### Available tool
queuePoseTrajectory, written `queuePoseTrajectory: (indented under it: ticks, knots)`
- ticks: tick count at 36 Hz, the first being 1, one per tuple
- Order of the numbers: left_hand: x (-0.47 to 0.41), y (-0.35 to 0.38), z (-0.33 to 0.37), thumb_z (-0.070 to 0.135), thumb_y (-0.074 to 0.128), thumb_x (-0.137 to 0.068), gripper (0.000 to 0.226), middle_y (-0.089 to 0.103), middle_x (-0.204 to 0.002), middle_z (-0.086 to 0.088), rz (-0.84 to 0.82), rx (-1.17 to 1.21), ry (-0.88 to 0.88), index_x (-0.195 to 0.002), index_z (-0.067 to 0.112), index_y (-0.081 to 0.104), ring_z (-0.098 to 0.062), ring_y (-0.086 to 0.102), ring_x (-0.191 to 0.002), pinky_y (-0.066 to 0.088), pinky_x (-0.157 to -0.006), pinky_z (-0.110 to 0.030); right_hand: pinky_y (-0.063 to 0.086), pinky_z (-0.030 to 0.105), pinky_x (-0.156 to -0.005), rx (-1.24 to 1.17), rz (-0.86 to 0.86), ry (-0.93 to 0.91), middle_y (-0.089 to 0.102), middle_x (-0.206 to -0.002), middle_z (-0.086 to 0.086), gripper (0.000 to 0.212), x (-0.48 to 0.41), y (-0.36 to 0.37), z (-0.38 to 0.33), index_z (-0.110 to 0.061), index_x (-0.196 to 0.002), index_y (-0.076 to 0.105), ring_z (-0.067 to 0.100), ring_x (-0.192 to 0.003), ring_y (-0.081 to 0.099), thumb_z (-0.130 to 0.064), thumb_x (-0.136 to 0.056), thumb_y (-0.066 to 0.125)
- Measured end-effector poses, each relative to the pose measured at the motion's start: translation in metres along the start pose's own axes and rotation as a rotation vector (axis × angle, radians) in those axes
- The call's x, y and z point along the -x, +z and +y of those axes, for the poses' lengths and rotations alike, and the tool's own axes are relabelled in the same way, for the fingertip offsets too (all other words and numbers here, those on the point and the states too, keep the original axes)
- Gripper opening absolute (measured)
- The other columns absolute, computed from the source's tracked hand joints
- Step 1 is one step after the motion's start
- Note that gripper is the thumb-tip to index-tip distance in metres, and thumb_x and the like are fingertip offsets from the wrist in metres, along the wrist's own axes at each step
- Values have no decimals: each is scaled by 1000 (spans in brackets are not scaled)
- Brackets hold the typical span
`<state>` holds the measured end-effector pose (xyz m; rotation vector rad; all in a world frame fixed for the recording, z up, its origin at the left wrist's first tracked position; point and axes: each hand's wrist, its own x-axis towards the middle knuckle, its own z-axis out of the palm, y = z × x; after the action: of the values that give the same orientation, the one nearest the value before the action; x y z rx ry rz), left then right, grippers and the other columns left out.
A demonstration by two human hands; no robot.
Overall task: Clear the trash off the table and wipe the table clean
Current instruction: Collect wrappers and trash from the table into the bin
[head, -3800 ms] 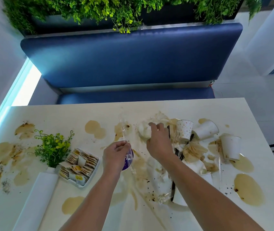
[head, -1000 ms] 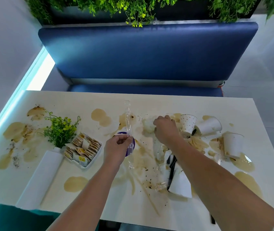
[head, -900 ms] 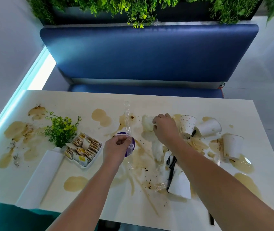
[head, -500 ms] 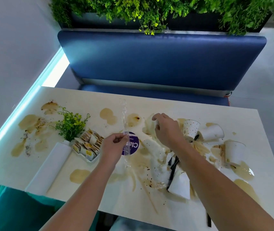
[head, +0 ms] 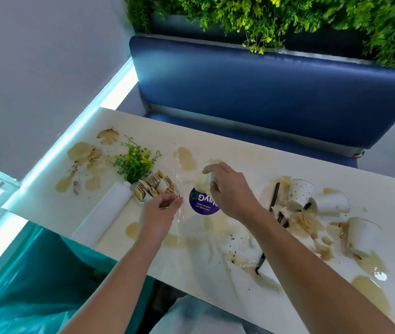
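My left hand (head: 161, 213) pinches the near edge of a clear plastic bag (head: 179, 196) with a purple round label (head: 202, 201), held upright over the stained cream table (head: 263, 169). My right hand (head: 230, 189) grips the bag's other edge together with a bit of white crumpled tissue (head: 209, 177) at its fingertips. To the right lies a trash heap: tipped white paper cups (head: 300, 195) (head: 333, 203) (head: 362, 233), dark stirrers (head: 274, 196) and soggy brown napkins (head: 307, 221). Brown spills (head: 372, 292) spread across the tabletop.
A white vase with a green sprig (head: 135, 162) and a tray of sachets (head: 154, 189) stand at the left. A teal bin bag (head: 30, 285) hangs open below the table's near-left edge. The blue bench (head: 275, 97) runs behind the table.
The view has swung left and down, showing the teal bin bag. Both hands moved left with the clear bag, away from the cup heap, and the purple label faces me fully.
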<state>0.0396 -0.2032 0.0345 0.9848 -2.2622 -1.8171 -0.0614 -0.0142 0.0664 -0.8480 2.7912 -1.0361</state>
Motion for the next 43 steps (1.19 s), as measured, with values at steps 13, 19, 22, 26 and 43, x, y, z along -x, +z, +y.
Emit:
queuePoseTrajectory:
  ticks: [13,19,22,26,43]
  knots:
    - [19,-133,-32,28,77,-92,3,75,-77,12,225,91,-56,-91,31,76,0,66,-70,57,-76,-30,52,40,-77,-167,-122,-247,60,-115,-1,36,-31,98,-138,-20,-122,63,12,-68,54,-4,-91,57]
    - [24,-213,-71,33,78,-90,5,75,-79,15,360,61,-112,-94,31,78,-2,68,-74,57,-80,-31,52,41,-68,-223,-218,-332,58,-107,-3,33,-35,166,-205,-19,-119,63,19,-71,59,-3,-91,58]
    - [32,-254,-93,39,77,-90,9,76,-84,14,434,49,-153,-96,32,78,-6,71,-81,55,-81,-28,54,45,-74,-279,-269,-363,57,-107,-5,33,-34,206,-238,-22,-118,60,18,-77,61,-5,-90,57]
    - [36,-297,-125,35,79,-89,8,77,-86,13,501,49,-204,-96,31,78,-7,73,-84,56,-81,-27,54,42,-76,-299,-312,-371,55,-105,-6,33,-32,251,-274,-21,-118,61,17,-79,61,-4,-91,60]
    - [23,-373,-246,43,81,-84,19,76,-80,15,536,-64,-443,-97,29,78,-6,72,-83,59,-79,-32,45,35,-94,-159,-645,-179,57,-116,7,28,-6,402,-313,-13,-120,60,26,-105,57,-9,-92,61]
